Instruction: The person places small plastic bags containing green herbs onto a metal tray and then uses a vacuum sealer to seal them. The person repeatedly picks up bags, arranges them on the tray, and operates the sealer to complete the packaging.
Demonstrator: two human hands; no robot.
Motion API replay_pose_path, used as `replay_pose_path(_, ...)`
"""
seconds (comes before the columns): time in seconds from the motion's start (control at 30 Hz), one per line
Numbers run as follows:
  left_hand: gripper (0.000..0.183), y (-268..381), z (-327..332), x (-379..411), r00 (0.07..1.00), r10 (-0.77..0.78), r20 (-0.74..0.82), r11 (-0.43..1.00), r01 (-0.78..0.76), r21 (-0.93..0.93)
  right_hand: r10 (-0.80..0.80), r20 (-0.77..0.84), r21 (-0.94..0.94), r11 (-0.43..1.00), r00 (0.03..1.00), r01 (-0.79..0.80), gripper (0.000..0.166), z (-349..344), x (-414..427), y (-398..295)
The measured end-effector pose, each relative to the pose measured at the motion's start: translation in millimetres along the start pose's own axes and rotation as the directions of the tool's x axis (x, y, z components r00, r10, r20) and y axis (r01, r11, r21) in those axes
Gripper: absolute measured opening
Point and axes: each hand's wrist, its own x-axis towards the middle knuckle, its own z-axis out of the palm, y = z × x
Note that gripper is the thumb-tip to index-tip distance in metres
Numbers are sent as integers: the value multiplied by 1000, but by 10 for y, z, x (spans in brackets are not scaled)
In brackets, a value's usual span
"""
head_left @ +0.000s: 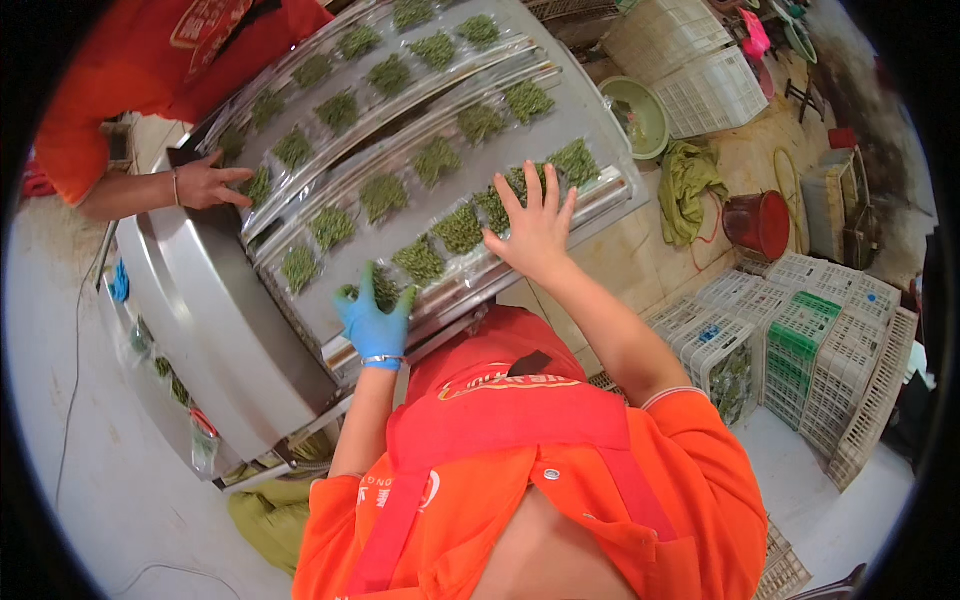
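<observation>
My left hand (373, 319), in a blue glove with green-stained fingertips, spreads its fingers around a clear bag of green peppercorn-like clusters (386, 291) at the left end of the near row. My bare right hand (536, 221) lies with spread fingers over bags toward that row's right end, partly hiding a green bag (491, 208). Between my hands are two more filled bags, one a green bag (418, 261). All rest flat on the grey bed (442, 199) of what looks like a vacuum packing machine, their clear ends toward the sealing bars (600, 191).
A co-worker's hand (214, 184) touches a bag at the far-left side. The curved steel lid (225, 322) occupies the machine's left. Stacked plastic crates (802, 330), a red bucket (757, 225) and a green basin (652, 112) stand on the floor to the right.
</observation>
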Motion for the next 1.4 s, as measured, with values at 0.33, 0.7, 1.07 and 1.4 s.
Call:
replay_pose_path(0.33, 78, 1258, 846, 256, 957, 37, 289, 875, 108, -471, 31, -163, 20, 999, 986, -28, 64, -185, 778, 1612)
replay_pose_path(0.7, 74, 2847, 1541, 550, 887, -87, 454, 422, 446, -789, -101, 148, 359, 932, 984, 41, 103, -519, 1170, 2073)
replay_pose_path(1.07, 61, 3292, 1692, 1006, 943, 199, 266, 643, 79, -762, 198, -69, 675, 731, 978, -101, 51, 25, 1590, 3120)
replay_pose_path(1.4, 68, 1475, 1068, 1097, 948, 203, -244, 850, -46, 525, -327, -192, 435, 817, 925, 379, 63, -142, 1584, 1200)
